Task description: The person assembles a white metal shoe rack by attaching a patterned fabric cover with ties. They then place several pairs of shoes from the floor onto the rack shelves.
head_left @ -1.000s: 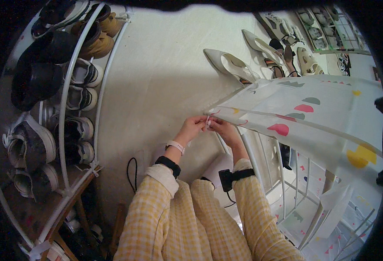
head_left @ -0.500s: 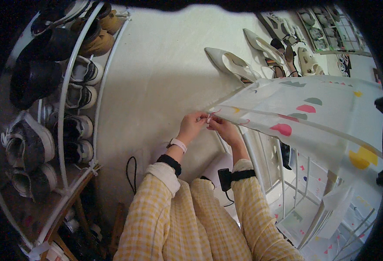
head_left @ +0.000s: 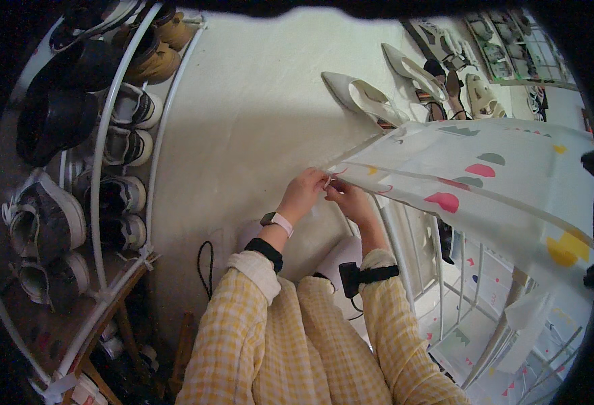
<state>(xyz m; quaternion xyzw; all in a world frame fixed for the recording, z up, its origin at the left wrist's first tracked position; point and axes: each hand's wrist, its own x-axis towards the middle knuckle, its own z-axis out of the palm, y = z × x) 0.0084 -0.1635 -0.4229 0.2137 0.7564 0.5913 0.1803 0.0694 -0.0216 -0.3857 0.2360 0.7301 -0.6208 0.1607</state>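
Both of my hands meet at the near-left corner of a whitish, translucent fabric cover (head_left: 499, 179) printed with pink, grey and yellow shapes. My left hand (head_left: 303, 191) has its fingertips pinched together on that corner. Just beside it, my right hand (head_left: 352, 202) is closed too, thumb and fingers pressed against the same corner. A small pale bit shows between the fingertips, too small to make out. The cover is draped over a rack of thin white tubes (head_left: 441, 287) on my right, and its edge stretches taut away from my hands.
To my left a white-framed shoe rack (head_left: 156, 145) holds several shoes. White pointed shoes (head_left: 364, 96) and sandals (head_left: 482, 98) stand on the floor beyond the cover. A black cord loop (head_left: 205, 266) hangs near my left forearm. A wooden stool-like frame (head_left: 118, 331) stands lower left.
My left hand has rolled slightly, its back turning upward, and shifted a little to the right. The right hand stays at the corner, its fingers slightly moved. The cover has barely shifted.
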